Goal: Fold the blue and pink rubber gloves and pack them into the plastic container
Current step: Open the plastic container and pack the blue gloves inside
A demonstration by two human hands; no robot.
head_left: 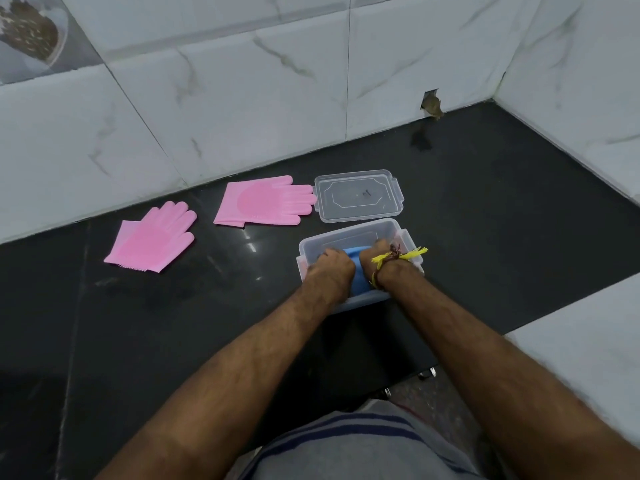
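At the far left, near the back edge of the counter, we find the first pink glove. It lies flat and unfolded, fingers pointing toward the back wall, cuff toward the front edge. Just to its right lies the second pink glove, also flat; its long axis runs left to right, and its fingertips touch or nearly touch the lid, which rests flat behind the container.

We note that the container stands open in front of the lid, toward the right half of the counter. Inside it, the blue glove shows as a folded bundle between the two hands. We cannot tell whether one or both blue gloves are in that bundle.

The left hand reaches into the left side of the container, fingers curled down onto the blue glove. The right hand, with a yellow thread tied at the wrist, does the same on the right side. Both appear to press or hold the bundle; the fingertips are hidden.

We judge that the pink gloves come next. Both lie to the left of the hands, so the left hand is nearer, and the second pink glove is the closer of the two.
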